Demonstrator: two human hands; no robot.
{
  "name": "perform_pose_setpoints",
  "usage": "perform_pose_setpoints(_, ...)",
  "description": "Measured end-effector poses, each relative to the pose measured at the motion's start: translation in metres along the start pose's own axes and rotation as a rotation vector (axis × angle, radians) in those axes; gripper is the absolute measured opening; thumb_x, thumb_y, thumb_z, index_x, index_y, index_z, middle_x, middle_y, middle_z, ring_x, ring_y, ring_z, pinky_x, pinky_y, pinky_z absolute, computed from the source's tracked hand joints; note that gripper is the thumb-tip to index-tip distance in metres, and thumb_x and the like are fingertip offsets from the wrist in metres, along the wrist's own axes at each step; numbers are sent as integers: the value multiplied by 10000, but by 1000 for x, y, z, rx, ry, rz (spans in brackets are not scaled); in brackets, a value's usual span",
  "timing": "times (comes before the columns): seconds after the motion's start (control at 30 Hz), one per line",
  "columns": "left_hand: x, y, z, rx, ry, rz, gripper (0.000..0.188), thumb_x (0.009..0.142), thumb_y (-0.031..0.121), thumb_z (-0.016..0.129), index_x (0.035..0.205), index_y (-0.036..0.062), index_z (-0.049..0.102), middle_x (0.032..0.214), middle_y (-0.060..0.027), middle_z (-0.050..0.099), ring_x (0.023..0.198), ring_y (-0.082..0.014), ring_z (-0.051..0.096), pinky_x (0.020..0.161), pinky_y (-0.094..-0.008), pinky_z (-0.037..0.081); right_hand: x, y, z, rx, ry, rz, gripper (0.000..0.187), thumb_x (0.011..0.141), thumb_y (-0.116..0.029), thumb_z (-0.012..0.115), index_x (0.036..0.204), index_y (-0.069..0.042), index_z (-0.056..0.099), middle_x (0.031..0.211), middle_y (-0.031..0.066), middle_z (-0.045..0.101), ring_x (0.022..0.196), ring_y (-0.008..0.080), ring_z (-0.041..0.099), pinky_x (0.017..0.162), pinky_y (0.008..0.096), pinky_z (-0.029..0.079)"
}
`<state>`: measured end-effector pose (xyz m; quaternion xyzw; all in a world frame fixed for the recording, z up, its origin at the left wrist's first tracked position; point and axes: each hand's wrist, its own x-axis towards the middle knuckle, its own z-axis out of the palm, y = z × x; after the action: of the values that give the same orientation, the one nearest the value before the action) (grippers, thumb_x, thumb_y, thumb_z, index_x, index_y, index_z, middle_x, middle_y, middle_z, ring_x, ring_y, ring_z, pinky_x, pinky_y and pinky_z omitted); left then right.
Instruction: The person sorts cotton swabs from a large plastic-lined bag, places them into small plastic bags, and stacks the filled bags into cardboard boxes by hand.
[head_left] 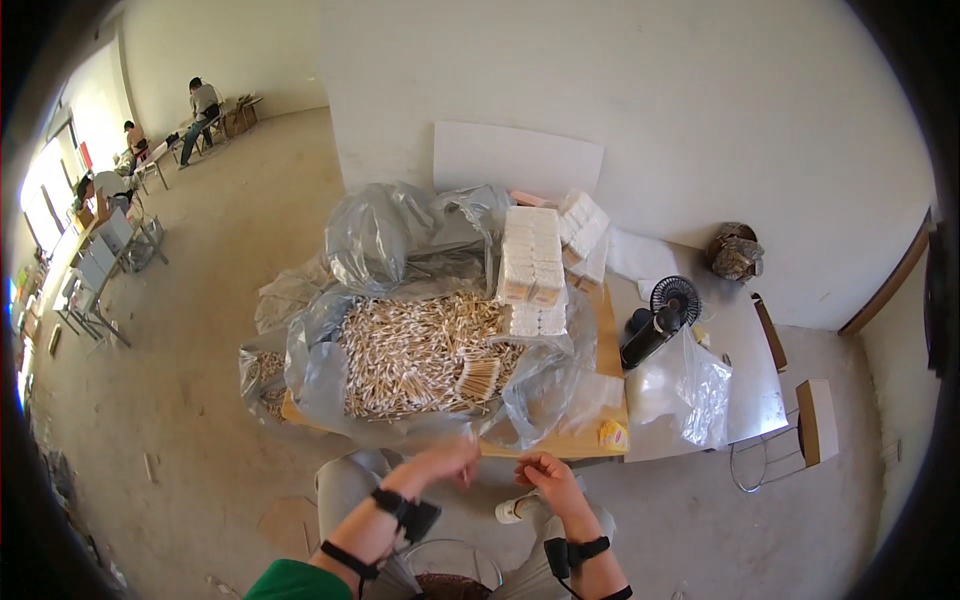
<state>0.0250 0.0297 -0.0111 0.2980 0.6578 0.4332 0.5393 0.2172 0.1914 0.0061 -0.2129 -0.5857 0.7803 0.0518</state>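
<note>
My left hand (452, 461) hangs over my lap in front of the table's near edge, its fingers smeared by motion. I cannot tell what it holds, if anything. Close to its right, my right hand (546, 472) has its fingers curled in; whatever may lie in them is hidden. Beyond both hands, a heap of cotton swabs (410, 350) with thin wooden sticks fills an open grey plastic bag (375, 240). A bundle of swabs (478, 377) lies lined up on the heap's right part. Stacked packs of cotton swabs (533, 250) stand at the bag's right.
The wooden table (608, 345) carries the bag. On a second table (752, 405) at right are a black fan (676, 298), a dark bottle (650, 338), a clear plastic bag (690, 390) and a camouflage bundle (736, 252). People (200, 105) sit at far-left tables.
</note>
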Motion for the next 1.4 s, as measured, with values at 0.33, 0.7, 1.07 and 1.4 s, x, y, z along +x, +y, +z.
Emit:
perform_pose_setpoints(0.33, 24, 53, -150, 682, 919, 22, 620, 881, 394, 540, 1382, 81, 354, 1449, -174, 307, 1348, -344, 264, 1074, -483, 253, 3, -12, 50, -151, 64, -27, 165, 914, -64, 533, 1059, 9, 565, 874, 32, 593, 766, 96, 558, 701, 229, 452)
perform_pose_setpoints(0.7, 17, -23, -170, 888, 1144, 58, 559, 898, 411, 490, 1393, 177, 383, 1514, -115, 195, 1386, -323, 180, 1124, -505, 107, 185, -97, 105, -943, 133, -444, 167, 884, -158, 554, 930, -8, 611, 783, 186, 619, 740, 334, 615, 644, 387, 472)
perform_pose_setpoints(1.07, 19, -6, -166, 930, 1127, 7, 538, 911, 414, 445, 1381, 155, 405, 1508, -121, 207, 1382, -320, 187, 1125, -508, 98, 421, -80, 162, -1451, 80, -694, 242, 889, -191, 505, 929, 4, 643, 945, 209, 603, 933, 379, 561, 820, 448, 458)
perform_pose_setpoints(1.4, 17, -18, -174, 911, 1183, 25, 526, 890, 414, 487, 1342, 146, 462, 1498, -115, 238, 1373, -314, 216, 1119, -509, 130, 370, -104, 160, -1072, 67, -827, 190, 885, -131, 544, 845, 42, 610, 873, 191, 594, 854, 377, 564, 764, 441, 468)
